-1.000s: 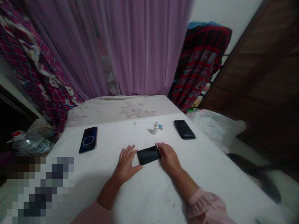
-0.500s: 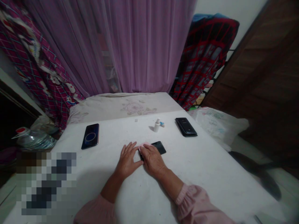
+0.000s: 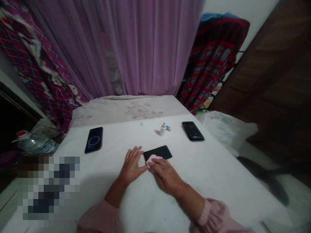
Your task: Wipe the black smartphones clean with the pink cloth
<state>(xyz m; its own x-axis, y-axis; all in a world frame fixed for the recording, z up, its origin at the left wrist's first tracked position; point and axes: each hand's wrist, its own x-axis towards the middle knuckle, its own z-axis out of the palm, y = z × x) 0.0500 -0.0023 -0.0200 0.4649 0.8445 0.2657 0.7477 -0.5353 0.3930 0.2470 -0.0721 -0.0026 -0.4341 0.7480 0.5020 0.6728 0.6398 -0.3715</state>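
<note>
A dark smartphone (image 3: 158, 152) lies flat on the white-covered surface in front of me. At its left end, the thumb and index finger of my left hand (image 3: 132, 164) bracket the corners and steady it, the other fingers stretched out beside it. My right hand (image 3: 167, 176) pinches a small pink cloth (image 3: 153, 158) and presses it on the phone's near left part. The cloth hides that corner of the screen. Beyond the phone stands a small white spray bottle (image 3: 162, 130), with a small blue-and-white item (image 3: 168, 128) just behind it.
Another phone (image 3: 94, 139) lies to the left, and a stack of dark phones (image 3: 193, 131) to the right. A tiny pale square (image 3: 141, 124) is near the back. A large water bottle (image 3: 36, 144) stands off the left edge; a plastic bag (image 3: 228, 129) is past the right edge.
My right hand has drawn the pink cloth from the phone's far left edge toward me, uncovering more of the screen. My left hand has barely moved.
</note>
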